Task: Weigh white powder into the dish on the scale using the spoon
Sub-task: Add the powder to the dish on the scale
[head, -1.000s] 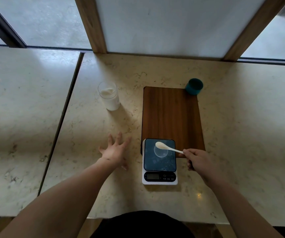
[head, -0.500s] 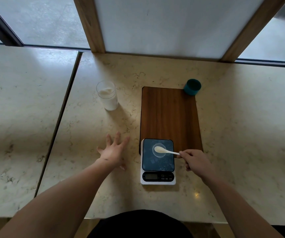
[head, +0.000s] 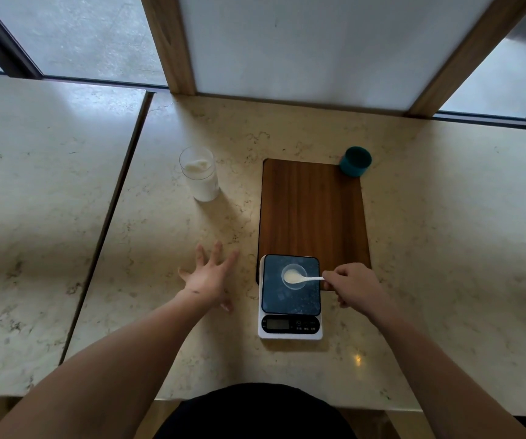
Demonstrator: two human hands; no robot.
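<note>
A white scale (head: 290, 327) with a dark glass top sits in front of me. On it stands a small clear dish (head: 299, 285). My right hand (head: 355, 285) pinches the handle of a white spoon (head: 303, 278), whose bowl rests over the dish with white powder in it. My left hand (head: 209, 277) lies flat on the counter left of the scale, fingers spread, holding nothing. A clear glass (head: 200, 177) with white powder stands further back on the left.
A dark wooden board (head: 312, 210) lies behind and partly under the scale. A teal cup (head: 355, 161) stands at its far right corner. A seam (head: 109, 217) splits the marble counter on the left. Window frames rise behind.
The spoon's bowl has come down and a little right, from above the dish's far edge into the dish. My left hand has stayed put.
</note>
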